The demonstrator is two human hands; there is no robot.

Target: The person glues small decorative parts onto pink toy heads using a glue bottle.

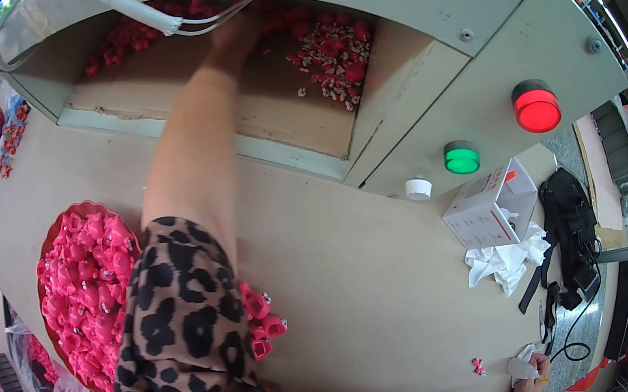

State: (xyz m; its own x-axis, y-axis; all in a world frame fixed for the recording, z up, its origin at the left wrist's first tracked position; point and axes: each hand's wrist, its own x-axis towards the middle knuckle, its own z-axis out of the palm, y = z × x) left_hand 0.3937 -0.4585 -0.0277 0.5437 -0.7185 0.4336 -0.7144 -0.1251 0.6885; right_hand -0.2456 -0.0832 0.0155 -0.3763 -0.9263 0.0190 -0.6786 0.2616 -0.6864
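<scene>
My left arm, in a leopard-print sleeve, stretches up into the opening of a grey cabinet. In its shadow, my left hand is among pink-red plastic pieces at the back; its fingers are too dim and blurred to read. At the lower right my right hand is closed on a crumpled white cloth by the table edge. A few tiny pink and white parts lie just left of it. Beside my left sleeve are several pink-red pieces on the table.
A red-rimmed tray heaped with pink-red pieces stands left. More small pieces lie inside the cabinet's right side. White cords hang before the opening. At right are red and green buttons, a white box and a black bag.
</scene>
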